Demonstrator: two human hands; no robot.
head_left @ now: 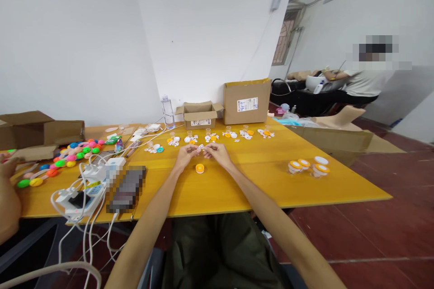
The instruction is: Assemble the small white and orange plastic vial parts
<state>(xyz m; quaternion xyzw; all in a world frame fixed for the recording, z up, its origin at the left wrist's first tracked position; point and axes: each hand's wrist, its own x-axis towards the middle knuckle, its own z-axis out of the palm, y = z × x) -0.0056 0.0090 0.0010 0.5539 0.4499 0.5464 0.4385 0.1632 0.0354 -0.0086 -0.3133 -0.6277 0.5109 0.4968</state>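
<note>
Both hands (202, 152) pinching small white part (201, 147), apparently, orange cap (200, 168) below

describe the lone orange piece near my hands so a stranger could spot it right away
Start at the long yellow table and find the two hands, left hand and right hand, meeting at its middle. Just below them lies the orange round piece. It sits alone on bare tabletop, unlike the clustered white-and-orange parts in a row farther back.
</note>
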